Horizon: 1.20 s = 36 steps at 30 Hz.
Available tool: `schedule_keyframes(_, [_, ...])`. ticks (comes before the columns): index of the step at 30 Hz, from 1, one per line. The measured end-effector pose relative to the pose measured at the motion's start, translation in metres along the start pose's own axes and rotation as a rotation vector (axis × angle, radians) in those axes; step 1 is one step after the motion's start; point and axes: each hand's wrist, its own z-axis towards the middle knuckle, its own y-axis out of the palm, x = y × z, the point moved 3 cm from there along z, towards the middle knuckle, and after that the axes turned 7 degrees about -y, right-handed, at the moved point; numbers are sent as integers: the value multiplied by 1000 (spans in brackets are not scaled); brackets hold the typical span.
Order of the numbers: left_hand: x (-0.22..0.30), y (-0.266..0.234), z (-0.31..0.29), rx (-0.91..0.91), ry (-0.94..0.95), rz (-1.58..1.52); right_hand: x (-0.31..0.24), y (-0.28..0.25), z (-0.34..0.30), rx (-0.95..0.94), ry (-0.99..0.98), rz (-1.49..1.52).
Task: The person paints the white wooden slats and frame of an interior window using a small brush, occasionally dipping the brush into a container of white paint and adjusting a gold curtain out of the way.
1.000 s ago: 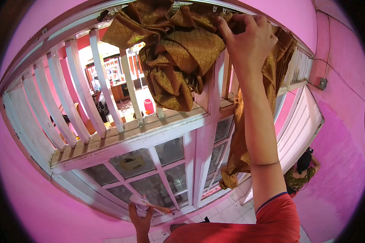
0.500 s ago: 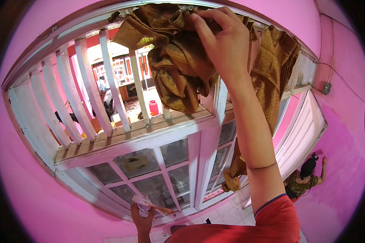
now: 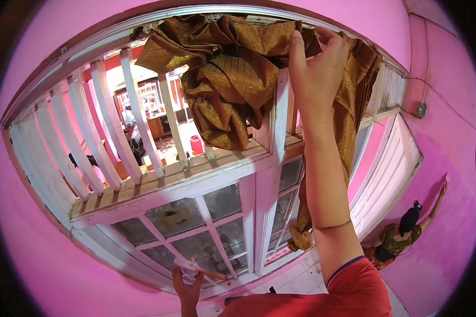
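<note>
Two hands are at work, well apart. The right hand (image 3: 317, 74) reaches up to the top of the window frame (image 3: 232, 174), fingers half curled with the thumb up, touching the upper edge of the gold curtain (image 3: 227, 79). Whether it pinches the cloth or only presses it I cannot tell. The curtain is bunched over the top rail, one length hanging down behind the forearm beside the glass panes (image 3: 206, 211). The left hand (image 3: 188, 277), low near the bottom edge, is closed round a small pale object with a thin stick; its kind is unclear. To do this well, I judge the fingers should take the cloth right at the rail, not the loose folds, and move it evenly.
</note>
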Motion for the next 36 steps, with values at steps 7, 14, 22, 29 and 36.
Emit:
schedule_keyframes(7, [11, -5, -1, -1, -42, 1, 4, 16, 3, -286, 180, 90])
schedule_keyframes(14, [4, -9, -7, -22, -79, 37, -47, 32, 5, -391, 136, 559])
schedule_keyframes(22, [-4, -6, -9, 42, -46, 20, -7, 5, -11, -101, 377, 290])
schedule_keyframes(29, [1, -5, -7, 54, 5, 46, -11, 13, -4, -244, 385, 480])
schedule_keyframes(36, [12, -8, -5, 43, 13, 13, -52, 28, 2, -381, 139, 259])
